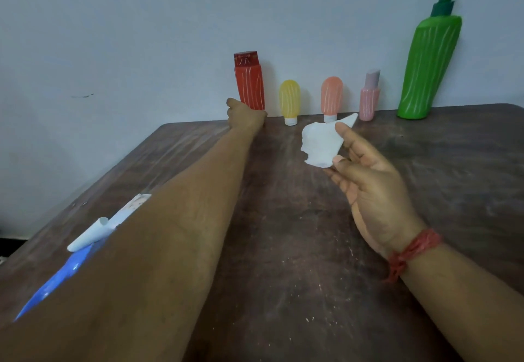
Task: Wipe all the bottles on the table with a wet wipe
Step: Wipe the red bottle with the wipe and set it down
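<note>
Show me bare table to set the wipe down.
Bare table lies between the two forearms, and right of the right hand below the green pump bottle. The back edge is crowded with bottles; a wipes pack occupies the near left.

Left hand (245, 116) grips the red bottle (249, 80) at its base — right hand (371, 180) pinches the wet wipe (321, 144) between thumb and fingertips.

The left arm reaches far out, its hand (246, 116) curled. The right hand (365, 174) is near, palm up, fingers pinching.
</note>
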`<state>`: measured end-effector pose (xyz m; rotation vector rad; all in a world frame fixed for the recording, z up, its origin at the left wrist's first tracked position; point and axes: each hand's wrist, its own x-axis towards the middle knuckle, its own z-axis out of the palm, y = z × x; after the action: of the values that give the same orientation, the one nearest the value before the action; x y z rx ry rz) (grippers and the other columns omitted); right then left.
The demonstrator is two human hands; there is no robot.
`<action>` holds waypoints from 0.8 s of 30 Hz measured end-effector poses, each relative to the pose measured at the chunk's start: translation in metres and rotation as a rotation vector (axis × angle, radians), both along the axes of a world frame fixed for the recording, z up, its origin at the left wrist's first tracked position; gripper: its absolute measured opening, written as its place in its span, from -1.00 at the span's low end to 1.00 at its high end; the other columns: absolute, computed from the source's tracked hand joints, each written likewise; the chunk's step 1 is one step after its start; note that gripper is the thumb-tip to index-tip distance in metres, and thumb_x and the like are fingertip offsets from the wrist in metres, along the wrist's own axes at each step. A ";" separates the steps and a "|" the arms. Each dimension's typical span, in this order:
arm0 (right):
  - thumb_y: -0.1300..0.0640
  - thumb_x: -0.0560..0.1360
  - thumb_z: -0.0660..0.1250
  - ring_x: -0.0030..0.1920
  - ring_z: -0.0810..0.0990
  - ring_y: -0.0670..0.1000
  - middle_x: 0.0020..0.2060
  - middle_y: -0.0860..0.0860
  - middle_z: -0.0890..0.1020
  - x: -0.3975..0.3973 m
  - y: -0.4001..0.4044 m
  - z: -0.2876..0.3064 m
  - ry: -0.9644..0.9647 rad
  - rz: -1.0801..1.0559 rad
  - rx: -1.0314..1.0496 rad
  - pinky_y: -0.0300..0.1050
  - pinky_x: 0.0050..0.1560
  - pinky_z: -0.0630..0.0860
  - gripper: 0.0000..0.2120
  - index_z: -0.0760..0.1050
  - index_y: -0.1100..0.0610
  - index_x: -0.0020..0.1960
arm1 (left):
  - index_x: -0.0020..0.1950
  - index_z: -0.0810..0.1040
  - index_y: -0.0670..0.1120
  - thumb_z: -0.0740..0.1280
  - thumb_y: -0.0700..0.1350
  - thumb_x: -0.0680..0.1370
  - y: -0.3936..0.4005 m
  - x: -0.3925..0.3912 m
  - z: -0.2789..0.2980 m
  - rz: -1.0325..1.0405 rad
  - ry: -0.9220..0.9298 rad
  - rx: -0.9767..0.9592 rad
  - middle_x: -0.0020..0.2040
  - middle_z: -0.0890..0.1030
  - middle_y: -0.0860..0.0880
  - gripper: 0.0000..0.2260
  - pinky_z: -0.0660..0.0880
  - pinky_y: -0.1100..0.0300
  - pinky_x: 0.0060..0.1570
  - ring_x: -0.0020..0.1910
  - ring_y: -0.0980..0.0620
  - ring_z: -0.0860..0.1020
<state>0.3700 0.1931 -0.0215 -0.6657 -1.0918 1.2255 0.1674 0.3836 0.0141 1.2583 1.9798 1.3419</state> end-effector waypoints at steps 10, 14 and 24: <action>0.38 0.62 0.15 0.30 0.55 -0.05 0.29 -0.09 0.59 0.000 0.002 -0.005 0.036 -0.012 0.013 0.10 0.42 0.39 -0.54 0.39 0.08 0.47 | 0.46 0.24 -0.10 0.46 -0.10 0.53 0.027 -0.006 -0.012 -0.058 0.065 0.041 0.37 0.48 -0.14 -0.41 0.47 -0.07 0.33 0.33 -0.17 0.49; 0.37 0.63 0.14 0.31 0.54 -0.06 0.29 -0.08 0.59 0.000 0.003 -0.005 0.027 -0.002 0.020 0.08 0.42 0.38 -0.55 0.39 0.09 0.46 | 0.45 0.31 -0.09 0.46 -0.06 0.53 0.026 -0.004 -0.017 -0.065 0.079 0.056 0.37 0.51 -0.12 -0.44 0.48 -0.08 0.34 0.33 -0.15 0.51; 0.36 0.63 0.15 0.32 0.53 -0.06 0.32 -0.05 0.56 -0.006 -0.008 0.004 -0.015 -0.015 0.027 0.05 0.42 0.40 -0.58 0.40 0.08 0.44 | 0.53 0.25 -0.04 0.34 -0.05 0.63 -0.057 0.008 -0.012 -0.130 -0.158 0.226 0.43 0.46 -0.05 -0.50 0.41 -0.05 0.36 0.39 -0.09 0.46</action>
<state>0.3643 0.1847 -0.0177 -0.6619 -1.1119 1.1932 0.1759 0.3265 0.0025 1.3100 1.6473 1.5817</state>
